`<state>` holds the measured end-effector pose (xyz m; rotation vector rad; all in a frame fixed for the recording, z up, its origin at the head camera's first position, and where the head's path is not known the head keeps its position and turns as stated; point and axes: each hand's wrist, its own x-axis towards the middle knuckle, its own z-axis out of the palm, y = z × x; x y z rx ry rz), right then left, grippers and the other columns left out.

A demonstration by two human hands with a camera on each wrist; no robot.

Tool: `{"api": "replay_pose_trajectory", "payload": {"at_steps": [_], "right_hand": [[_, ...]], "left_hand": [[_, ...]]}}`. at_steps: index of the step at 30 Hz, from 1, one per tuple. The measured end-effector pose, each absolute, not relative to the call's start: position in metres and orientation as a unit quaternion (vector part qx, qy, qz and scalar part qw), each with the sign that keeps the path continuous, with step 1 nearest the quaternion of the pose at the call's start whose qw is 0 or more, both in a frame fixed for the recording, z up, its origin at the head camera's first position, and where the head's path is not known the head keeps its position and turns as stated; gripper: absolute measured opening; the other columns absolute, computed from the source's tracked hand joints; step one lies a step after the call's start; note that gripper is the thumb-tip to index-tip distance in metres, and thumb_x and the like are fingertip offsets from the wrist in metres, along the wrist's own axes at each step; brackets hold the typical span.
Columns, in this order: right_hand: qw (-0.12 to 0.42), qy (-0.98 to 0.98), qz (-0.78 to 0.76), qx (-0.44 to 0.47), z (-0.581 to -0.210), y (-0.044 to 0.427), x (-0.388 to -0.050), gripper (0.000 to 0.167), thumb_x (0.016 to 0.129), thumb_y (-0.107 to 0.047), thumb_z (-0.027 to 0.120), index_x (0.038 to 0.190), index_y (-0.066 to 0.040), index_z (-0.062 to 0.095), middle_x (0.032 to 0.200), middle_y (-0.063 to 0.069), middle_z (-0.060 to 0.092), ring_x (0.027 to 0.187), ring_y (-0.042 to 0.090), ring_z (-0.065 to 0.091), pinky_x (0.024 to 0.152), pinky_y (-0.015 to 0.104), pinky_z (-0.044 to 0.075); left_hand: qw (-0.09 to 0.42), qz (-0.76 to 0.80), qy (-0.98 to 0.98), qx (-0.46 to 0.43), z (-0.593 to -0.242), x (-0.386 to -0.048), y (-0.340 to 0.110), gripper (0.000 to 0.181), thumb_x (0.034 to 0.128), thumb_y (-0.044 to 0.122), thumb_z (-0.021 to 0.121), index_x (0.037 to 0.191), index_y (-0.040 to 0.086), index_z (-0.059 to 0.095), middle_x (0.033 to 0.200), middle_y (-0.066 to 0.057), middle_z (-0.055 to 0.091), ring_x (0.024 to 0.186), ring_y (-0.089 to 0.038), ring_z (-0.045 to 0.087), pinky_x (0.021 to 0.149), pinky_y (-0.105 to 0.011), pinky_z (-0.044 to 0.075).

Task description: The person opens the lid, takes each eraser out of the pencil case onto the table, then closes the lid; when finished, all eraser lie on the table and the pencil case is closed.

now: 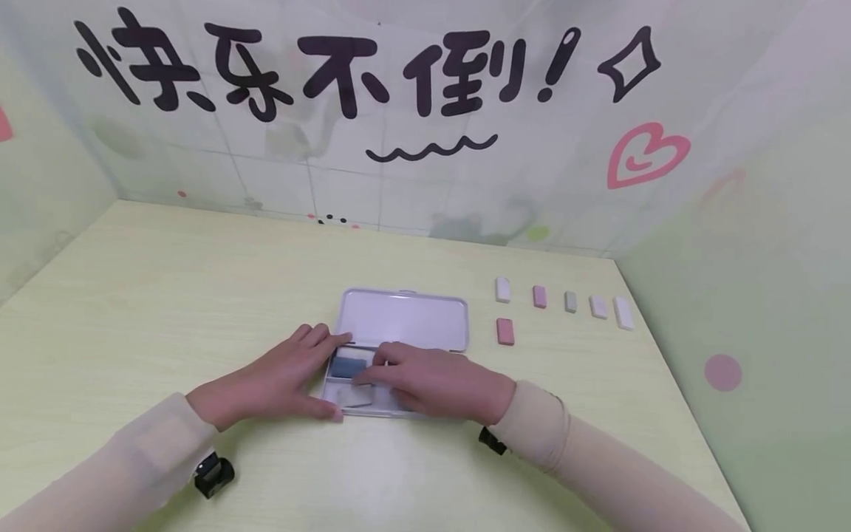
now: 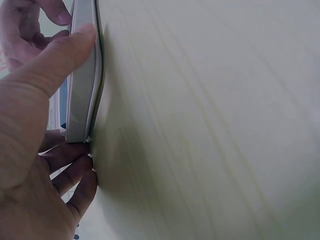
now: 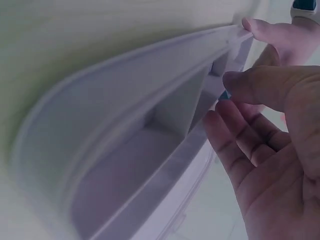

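Hands (image 1: 282, 384) (image 1: 435, 380) — two, case (image 1: 405, 319) — one

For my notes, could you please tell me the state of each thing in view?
Case: open
Lid: swung back
Blue block: inside the case
Red block: outside the case
Five back-row blocks: outside the case
Left hand: holding the case's left end
Right hand: over the case, grip unclear

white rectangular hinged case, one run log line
left hand: holds case; right hand: at blue rectangular block, grip unclear; lid: open
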<state>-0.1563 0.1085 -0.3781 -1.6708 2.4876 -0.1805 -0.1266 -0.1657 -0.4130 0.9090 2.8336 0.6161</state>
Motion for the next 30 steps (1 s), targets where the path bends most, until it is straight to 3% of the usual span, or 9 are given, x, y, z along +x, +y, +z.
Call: {"api": "replay_pose_trajectory", "payload": {"at_steps": [9, 18, 26, 30], "right_hand": [[0.092, 0.816, -0.039, -0.57, -0.383, 0.083, -0.16, 0.05, 0.101, -0.006, 0.061, 0.141, -0.035, 0.062, 0.108, -0.004, 0.061, 0.094, 0.008, 0.056, 0.068, 0.01, 0.042], [0.109, 0.807, -0.059, -0.577, -0.384, 0.077, -0.165, 0.05, 0.099, -0.003, 0.059, 0.139, -0.032, 0.065, 0.099, -0.002, 0.056, 0.09, 0.01, 0.05, 0.073, 0.011, 0.039], [0.11, 0.823, -0.045, -0.555, -0.384, 0.08, -0.163, 0.043, 0.101, -0.013, 0.065, 0.14, -0.031, 0.062, 0.107, -0.005, 0.058, 0.094, 0.008, 0.054, 0.075, 0.011, 0.043], [0.095, 0.824, -0.04, -0.557, -0.385, 0.081, -0.161, 0.041, 0.101, -0.017, 0.067, 0.14, -0.025, 0.061, 0.118, -0.006, 0.061, 0.104, 0.007, 0.058, 0.083, 0.013, 0.05]], "left_hand": [[0.039, 0.203, 0.927, 0.312, -0.416, -0.126, -0.168, 0.103, 0.0795, 0.067, 0.081, 0.151, 0.0, 0.048, 0.114, 0.0, 0.049, 0.104, -0.017, 0.041, 0.089, -0.035, 0.045], [0.038, 0.21, 0.925, 0.313, -0.415, -0.127, -0.169, 0.103, 0.0802, 0.067, 0.08, 0.152, 0.001, 0.048, 0.117, 0.0, 0.05, 0.107, -0.017, 0.042, 0.091, -0.036, 0.045], [0.037, 0.213, 0.924, 0.316, -0.415, -0.127, -0.167, 0.103, 0.0803, 0.066, 0.08, 0.151, -0.001, 0.048, 0.116, 0.0, 0.049, 0.104, -0.016, 0.04, 0.09, -0.034, 0.044], [0.037, 0.213, 0.925, 0.313, -0.415, -0.127, -0.168, 0.102, 0.0797, 0.065, 0.081, 0.151, -0.001, 0.049, 0.115, 0.0, 0.049, 0.104, -0.016, 0.041, 0.089, -0.033, 0.044]]}}
